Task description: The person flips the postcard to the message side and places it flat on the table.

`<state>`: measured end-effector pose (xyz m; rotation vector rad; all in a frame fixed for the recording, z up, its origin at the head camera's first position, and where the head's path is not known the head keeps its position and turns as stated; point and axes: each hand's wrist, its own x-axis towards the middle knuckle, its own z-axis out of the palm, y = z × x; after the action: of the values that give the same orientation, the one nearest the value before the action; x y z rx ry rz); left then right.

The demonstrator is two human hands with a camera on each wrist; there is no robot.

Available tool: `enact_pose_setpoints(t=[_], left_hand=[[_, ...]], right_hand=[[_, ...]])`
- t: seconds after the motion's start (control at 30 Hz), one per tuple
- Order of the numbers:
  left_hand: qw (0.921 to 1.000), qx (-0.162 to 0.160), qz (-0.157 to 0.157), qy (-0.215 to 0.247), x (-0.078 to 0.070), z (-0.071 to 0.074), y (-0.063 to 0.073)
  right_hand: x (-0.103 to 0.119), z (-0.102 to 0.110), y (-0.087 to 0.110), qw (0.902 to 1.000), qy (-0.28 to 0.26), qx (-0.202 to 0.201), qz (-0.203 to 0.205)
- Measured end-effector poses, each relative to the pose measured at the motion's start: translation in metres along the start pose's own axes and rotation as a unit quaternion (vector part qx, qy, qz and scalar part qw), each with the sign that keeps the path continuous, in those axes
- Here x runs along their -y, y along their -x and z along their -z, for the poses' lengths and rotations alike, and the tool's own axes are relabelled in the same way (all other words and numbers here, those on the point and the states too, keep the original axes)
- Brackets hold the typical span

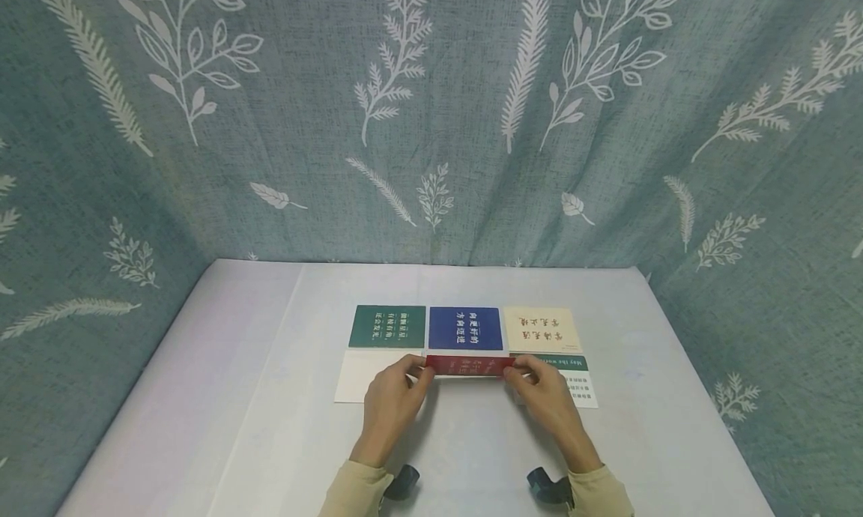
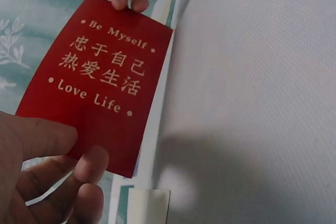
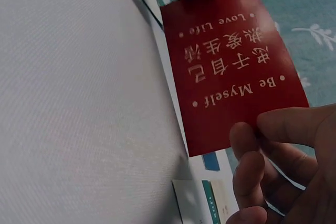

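A red card (image 1: 465,366) with pale lettering is held between both hands, tilted above the table. My left hand (image 1: 394,397) pinches one short end between thumb and fingers; in the left wrist view its thumb lies over the card's face. At the opposite end, my right hand (image 1: 544,393) pinches the card the same way. Behind it lie a green card (image 1: 387,326), a blue card (image 1: 465,328) and a cream card (image 1: 542,330) in a row. A white card (image 1: 350,378) lies partly under the left hand, and a white card with a green band (image 1: 576,382) beside the right.
The white table (image 1: 270,427) spreads out around the cards. A teal curtain (image 1: 431,127) with white leaf prints hangs behind and along both sides. Dark wrist-worn devices (image 1: 402,483) show at both beige sleeves.
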<state>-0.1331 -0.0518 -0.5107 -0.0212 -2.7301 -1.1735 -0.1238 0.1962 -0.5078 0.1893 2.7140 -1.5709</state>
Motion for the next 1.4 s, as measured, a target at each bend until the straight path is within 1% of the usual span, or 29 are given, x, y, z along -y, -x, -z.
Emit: enact_pose_setpoints(t=[0.27, 0.5, 0.73, 0.93, 1.07, 1.17, 1.3, 1.4], left_hand=[[0.9998, -0.007, -0.017, 0.006, 0.0001, 0.0016, 0.0015], [0.9987, -0.019, -0.045, 0.011, 0.0032, 0.0016, 0.0009], [0.9976, -0.014, -0.064, 0.020, 0.0055, 0.0042, -0.0013], [0.9976, -0.005, -0.063, 0.028, 0.0058, 0.0065, -0.0015], [0.9974, -0.003, -0.059, 0.042, 0.0060, 0.0073, -0.0011], [0.9972, -0.005, -0.052, 0.053, 0.0060, 0.0075, -0.0005], [0.9977, -0.007, -0.037, 0.058, 0.0049, 0.0079, 0.0006], [0.9979, -0.007, -0.026, 0.058, 0.0036, 0.0086, 0.0014]], right_hand=[[0.0015, 0.0017, 0.0015, 0.9998, 0.017, -0.003, 0.005], [0.0003, 0.0028, 0.0013, 0.9998, -0.007, -0.004, 0.017], [-0.0032, 0.0052, 0.0003, 0.9993, -0.018, -0.003, 0.032], [-0.0027, 0.0072, 0.0000, 0.9995, -0.027, -0.001, 0.017], [-0.0025, 0.0078, 0.0008, 0.9996, -0.022, 0.000, 0.019], [-0.0031, 0.0079, 0.0016, 0.9994, -0.021, 0.004, 0.028], [-0.0045, 0.0073, 0.0023, 0.9988, -0.031, 0.009, 0.038], [-0.0051, 0.0065, 0.0028, 0.9987, -0.035, 0.010, 0.035]])
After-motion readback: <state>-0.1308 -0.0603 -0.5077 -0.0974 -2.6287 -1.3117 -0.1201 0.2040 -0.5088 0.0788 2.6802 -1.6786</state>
